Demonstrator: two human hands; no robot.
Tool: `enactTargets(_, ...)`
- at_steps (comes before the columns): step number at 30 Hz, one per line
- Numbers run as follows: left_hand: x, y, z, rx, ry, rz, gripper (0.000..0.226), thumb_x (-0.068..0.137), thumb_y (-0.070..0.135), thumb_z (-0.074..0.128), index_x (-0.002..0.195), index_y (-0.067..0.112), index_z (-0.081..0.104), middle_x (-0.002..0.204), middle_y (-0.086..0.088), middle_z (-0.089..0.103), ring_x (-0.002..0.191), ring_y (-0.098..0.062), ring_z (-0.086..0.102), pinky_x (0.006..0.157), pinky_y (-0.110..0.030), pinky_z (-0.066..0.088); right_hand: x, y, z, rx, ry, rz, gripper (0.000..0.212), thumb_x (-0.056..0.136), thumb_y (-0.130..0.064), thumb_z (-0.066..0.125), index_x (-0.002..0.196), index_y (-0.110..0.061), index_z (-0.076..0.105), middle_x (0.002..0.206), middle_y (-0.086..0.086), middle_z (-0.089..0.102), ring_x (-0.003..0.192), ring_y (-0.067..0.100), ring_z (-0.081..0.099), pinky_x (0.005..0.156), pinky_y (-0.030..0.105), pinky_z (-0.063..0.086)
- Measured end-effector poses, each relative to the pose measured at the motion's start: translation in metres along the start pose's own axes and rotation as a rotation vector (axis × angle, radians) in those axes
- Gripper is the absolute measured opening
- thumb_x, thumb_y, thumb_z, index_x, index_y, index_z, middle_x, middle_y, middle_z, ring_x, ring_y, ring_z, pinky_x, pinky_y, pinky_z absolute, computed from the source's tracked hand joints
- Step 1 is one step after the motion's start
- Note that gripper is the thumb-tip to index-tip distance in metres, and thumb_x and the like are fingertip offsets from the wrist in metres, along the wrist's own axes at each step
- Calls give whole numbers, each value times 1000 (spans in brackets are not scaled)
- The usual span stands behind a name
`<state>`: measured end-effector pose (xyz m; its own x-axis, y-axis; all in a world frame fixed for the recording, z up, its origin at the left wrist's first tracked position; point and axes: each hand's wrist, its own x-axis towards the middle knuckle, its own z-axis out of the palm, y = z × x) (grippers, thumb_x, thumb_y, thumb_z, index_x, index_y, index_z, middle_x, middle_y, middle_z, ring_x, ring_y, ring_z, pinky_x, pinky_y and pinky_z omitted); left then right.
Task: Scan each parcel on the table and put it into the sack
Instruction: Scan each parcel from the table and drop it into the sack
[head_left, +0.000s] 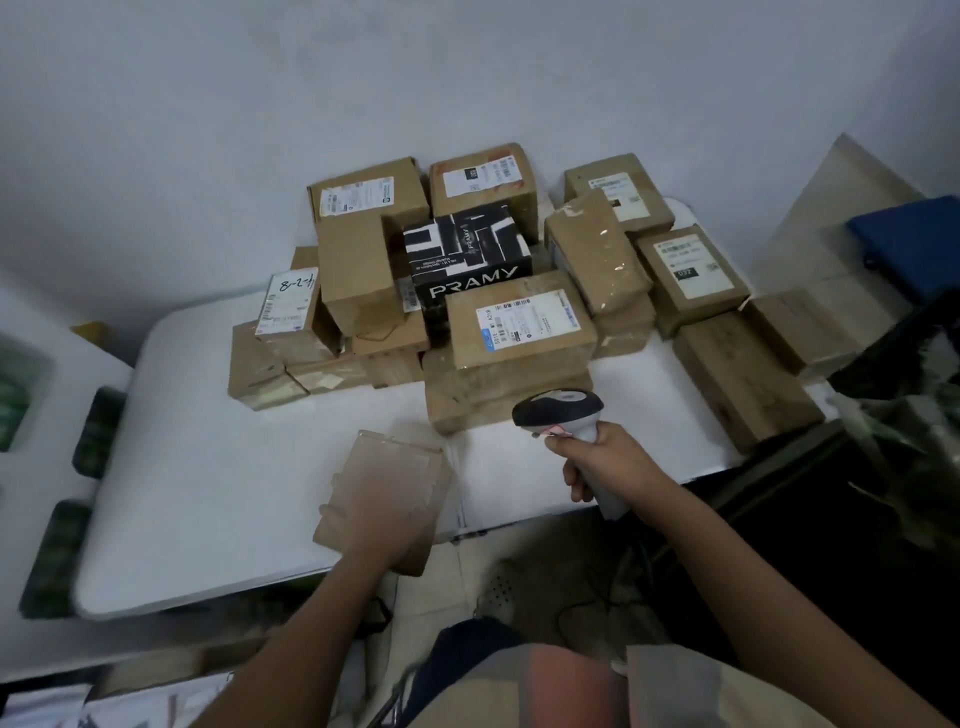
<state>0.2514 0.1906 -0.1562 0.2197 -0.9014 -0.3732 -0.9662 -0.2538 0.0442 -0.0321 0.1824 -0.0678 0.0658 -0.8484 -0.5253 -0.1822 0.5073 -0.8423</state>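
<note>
Head view: a parcel (387, 499) hangs over the counter (208, 467) near edge, blurred.
Left hand (387, 512): on the parcel's near end; I cannot tell how its fingers lie.
Right hand (597, 462): fingers curled round the scanner (563, 415) handle.
Key relation: scanner head sits right of the parcel and beyond it, apart; parcel's long axis runs away from the person.
Pile (509, 291): more parcels stacked beyond.
Sack: not seen.
</note>
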Motion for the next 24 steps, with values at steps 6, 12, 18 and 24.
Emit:
enactTargets(6, -31, 61, 16, 78, -15, 261, 87, 78, 84, 39, 150, 51, 4, 159, 4, 3, 143, -45, 1, 113, -65, 10, -28, 31, -39, 50, 82, 51, 25, 91, -26, 67, 76, -6, 65, 57, 10, 64, 46, 22, 59, 49, 26, 47)
enactTargets(12, -29, 132, 20, 167, -73, 571, 90, 78, 79, 47, 149, 55, -2, 163, 5, -3, 146, -48, -9, 113, -68, -1, -43, 47, -71, 98, 237, 85, 28, 91, -29, 67, 90, -1, 67, 59, 10, 65, 50, 24, 61, 51, 26, 47)
enactTargets(18, -10, 195, 10, 244, -146, 965, 79, 87, 69, 47, 152, 54, 5, 165, 9, -3, 148, -42, -16, 116, -67, -3, -50, 55, -89, 200, 356, 93, 16, 92, -22, 66, 96, -6, 65, 53, 8, 60, 42, 21, 57, 45, 24, 44)
enactTargets(24, 12, 218, -6, 393, -201, 1193, 68, 99, 45, 49, 153, 51, 8, 166, 10, -2, 151, -30, -13, 117, -62, 1, -49, 52, -94, 192, 427, 112, 18, 93, -23, 65, 97, -6, 63, 52, 5, 60, 43, 19, 58, 48, 25, 45)
